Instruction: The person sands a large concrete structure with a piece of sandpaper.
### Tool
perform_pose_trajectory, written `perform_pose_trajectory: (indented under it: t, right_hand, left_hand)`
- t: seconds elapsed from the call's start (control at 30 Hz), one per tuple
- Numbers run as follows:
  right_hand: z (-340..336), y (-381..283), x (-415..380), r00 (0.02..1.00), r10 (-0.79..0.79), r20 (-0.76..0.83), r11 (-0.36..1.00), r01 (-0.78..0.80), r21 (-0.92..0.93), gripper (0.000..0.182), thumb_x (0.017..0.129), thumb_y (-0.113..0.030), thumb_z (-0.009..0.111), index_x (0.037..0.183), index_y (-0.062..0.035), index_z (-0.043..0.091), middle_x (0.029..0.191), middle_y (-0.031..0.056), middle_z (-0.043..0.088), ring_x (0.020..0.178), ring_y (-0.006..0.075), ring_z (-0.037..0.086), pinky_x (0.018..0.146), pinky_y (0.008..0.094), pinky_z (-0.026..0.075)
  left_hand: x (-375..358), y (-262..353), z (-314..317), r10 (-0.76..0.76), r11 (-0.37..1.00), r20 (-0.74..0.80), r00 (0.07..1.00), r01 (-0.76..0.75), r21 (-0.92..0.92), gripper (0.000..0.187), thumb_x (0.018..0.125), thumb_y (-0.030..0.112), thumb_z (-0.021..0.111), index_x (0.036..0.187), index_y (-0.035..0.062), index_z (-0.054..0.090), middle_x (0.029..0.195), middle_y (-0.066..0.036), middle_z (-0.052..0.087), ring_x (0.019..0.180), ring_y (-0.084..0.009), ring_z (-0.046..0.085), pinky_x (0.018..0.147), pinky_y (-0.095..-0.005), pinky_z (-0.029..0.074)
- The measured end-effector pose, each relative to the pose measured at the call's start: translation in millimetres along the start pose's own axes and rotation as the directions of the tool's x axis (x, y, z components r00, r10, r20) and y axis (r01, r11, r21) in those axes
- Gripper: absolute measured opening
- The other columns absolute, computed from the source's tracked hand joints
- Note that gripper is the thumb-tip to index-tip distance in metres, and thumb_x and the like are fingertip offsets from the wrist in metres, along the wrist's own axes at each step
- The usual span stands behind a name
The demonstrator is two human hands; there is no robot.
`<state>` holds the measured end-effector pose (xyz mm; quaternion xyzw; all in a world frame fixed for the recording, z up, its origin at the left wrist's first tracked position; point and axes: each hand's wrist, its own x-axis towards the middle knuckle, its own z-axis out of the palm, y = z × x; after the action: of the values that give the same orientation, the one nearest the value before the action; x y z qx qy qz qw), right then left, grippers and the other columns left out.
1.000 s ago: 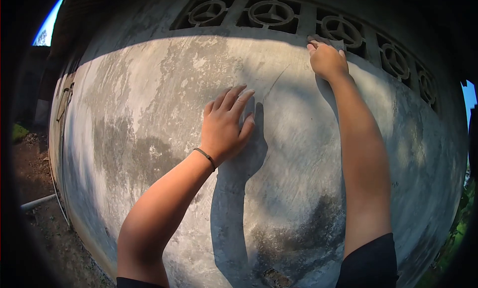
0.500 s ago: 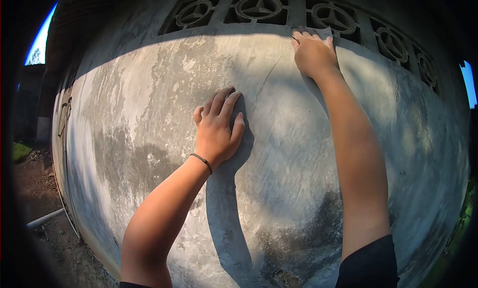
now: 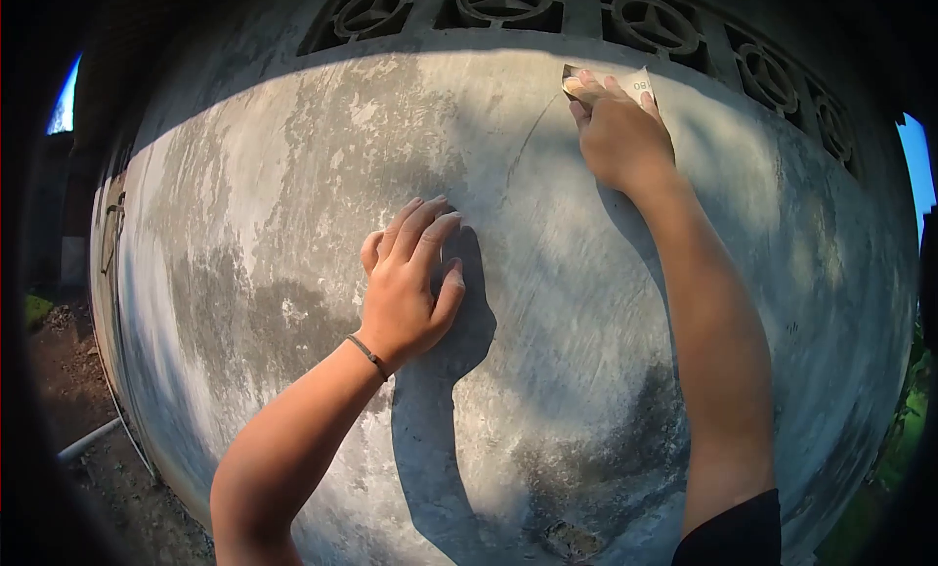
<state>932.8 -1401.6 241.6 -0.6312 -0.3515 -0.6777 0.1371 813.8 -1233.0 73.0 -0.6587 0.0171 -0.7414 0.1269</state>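
Observation:
My right hand (image 3: 625, 141) is high on a weathered grey wall (image 3: 557, 292), its fingers holding a sheet of sandpaper (image 3: 641, 82) flat against the plaster. Printed digits show on the pale backing, and the corners stick out past my fingers, which hide the middle. Lower and to the left, my left hand (image 3: 405, 287) is open, fingers spread and slightly bent, with nothing in it. Its fingertips are at the wall, though whether they touch cannot be told. A thin dark band (image 3: 368, 357) circles my left wrist.
Vent blocks (image 3: 503, 1) with round star-shaped openings run along the wall's top. A pale pipe (image 3: 90, 439) lies on bare soil (image 3: 73, 370) at the left. Green plants (image 3: 909, 419) grow at the right edge.
My right hand and the sandpaper have moved down from just under the vent blocks, showing more of the sheet. My left hand sits lower and further left in view.

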Motion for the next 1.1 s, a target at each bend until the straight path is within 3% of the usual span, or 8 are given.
perform_pose_trajectory:
  t: [0.07, 0.23, 0.37, 0.5, 0.67, 0.87, 0.93, 1.1]
  right_hand:
    - [3, -1, -24, 0.998, -0.052, -0.024, 0.999, 0.052, -0.013, 0.041, 0.101, -0.027, 0.03, 0.139, -0.0182, 0.042, 0.147, 0.0018, 0.039, 0.138, 0.0217, 0.032, 0.113, 0.0486, 0.021]
    - [-9, -15, 50, 0.995, 0.083, 0.047, 0.994, -0.086, 0.061, 0.04, 0.1, -0.027, 0.031, 0.136, -0.0161, 0.045, 0.146, 0.0016, 0.041, 0.136, 0.0214, 0.035, 0.113, 0.0485, 0.021]
    - [15, -14, 34, 0.988, -0.014, -0.156, 1.0, 0.013, -0.01, 0.038, 0.1, -0.026, 0.034, 0.133, -0.015, 0.047, 0.144, 0.0016, 0.043, 0.135, 0.022, 0.038, 0.113, 0.0493, 0.021]
    - [10, -9, -12, 0.994, -0.013, -0.112, 0.997, 0.022, 0.075, 0.036, 0.099, -0.025, 0.034, 0.131, -0.0154, 0.049, 0.145, 0.0021, 0.042, 0.133, 0.0215, 0.039, 0.114, 0.0476, 0.021]
    - [-11, -23, 78, 0.976, 0.172, 0.134, 0.978, -0.185, 0.092, 0.042, 0.1, -0.028, 0.029, 0.135, -0.0156, 0.049, 0.134, 0.0065, 0.054, 0.128, 0.0215, 0.045, 0.113, 0.0471, 0.022]
    - [12, -8, 25, 0.997, -0.012, -0.079, 0.999, 0.015, 0.031, 0.039, 0.1, -0.027, 0.031, 0.133, -0.0163, 0.048, 0.143, 0.0034, 0.044, 0.133, 0.0221, 0.04, 0.113, 0.0491, 0.022]
    - [12, -8, 10, 0.985, -0.078, -0.156, 0.992, 0.091, 0.082, 0.042, 0.099, -0.032, 0.036, 0.132, -0.0107, 0.052, 0.128, 0.0158, 0.056, 0.121, 0.0308, 0.051, 0.11, 0.0455, 0.028]
    - [-4, -30, 78, 0.991, 0.126, 0.041, 0.981, -0.131, 0.146, 0.04, 0.099, -0.031, 0.038, 0.13, -0.0125, 0.053, 0.122, 0.0161, 0.06, 0.114, 0.0284, 0.056, 0.109, 0.0433, 0.03]
  left_hand:
    - [11, -3, -3, 0.097, 0.992, 0.014, 0.995, -0.098, 0.081, 0.046, 0.078, 0.013, 0.054, 0.124, 0.008, 0.054, 0.133, -0.012, 0.05, 0.128, -0.0302, 0.042, 0.105, -0.0404, 0.025]
    - [19, -9, 11, 0.007, 1.0, -0.066, 0.998, -0.005, 0.029, 0.045, 0.082, 0.016, 0.053, 0.127, 0.0072, 0.051, 0.136, -0.014, 0.047, 0.13, -0.0318, 0.039, 0.107, -0.0409, 0.024]
    - [10, -15, 10, 0.041, 0.999, -0.071, 0.997, -0.039, 0.027, 0.047, 0.082, 0.016, 0.051, 0.129, 0.006, 0.05, 0.138, -0.015, 0.045, 0.131, -0.033, 0.038, 0.108, -0.041, 0.023]
    - [11, -15, 13, 0.075, 0.995, -0.053, 0.996, -0.071, 0.066, 0.049, 0.081, 0.016, 0.051, 0.129, 0.0043, 0.05, 0.137, -0.016, 0.047, 0.131, -0.0329, 0.039, 0.107, -0.0412, 0.023]
    - [2, -15, 12, 0.078, 0.997, -0.109, 0.991, -0.08, -0.01, 0.047, 0.079, 0.016, 0.054, 0.126, 0.0059, 0.054, 0.133, -0.015, 0.05, 0.129, -0.0321, 0.042, 0.106, -0.0411, 0.026]
    - [2, -14, 15, 0.088, 0.996, -0.1, 0.991, -0.089, 0.0, 0.046, 0.08, 0.014, 0.053, 0.125, 0.0051, 0.054, 0.133, -0.014, 0.05, 0.128, -0.0321, 0.043, 0.106, -0.0413, 0.026]
    - [2, -13, 13, 0.07, 0.997, -0.106, 0.992, -0.069, 0.016, 0.046, 0.08, 0.015, 0.053, 0.125, 0.005, 0.054, 0.132, -0.014, 0.051, 0.128, -0.0319, 0.043, 0.106, -0.0409, 0.027]
    - [2, -13, 9, 0.069, 0.998, -0.069, 0.995, -0.069, 0.011, 0.046, 0.081, 0.016, 0.053, 0.125, 0.005, 0.054, 0.132, -0.015, 0.051, 0.127, -0.0314, 0.044, 0.105, -0.0405, 0.028]
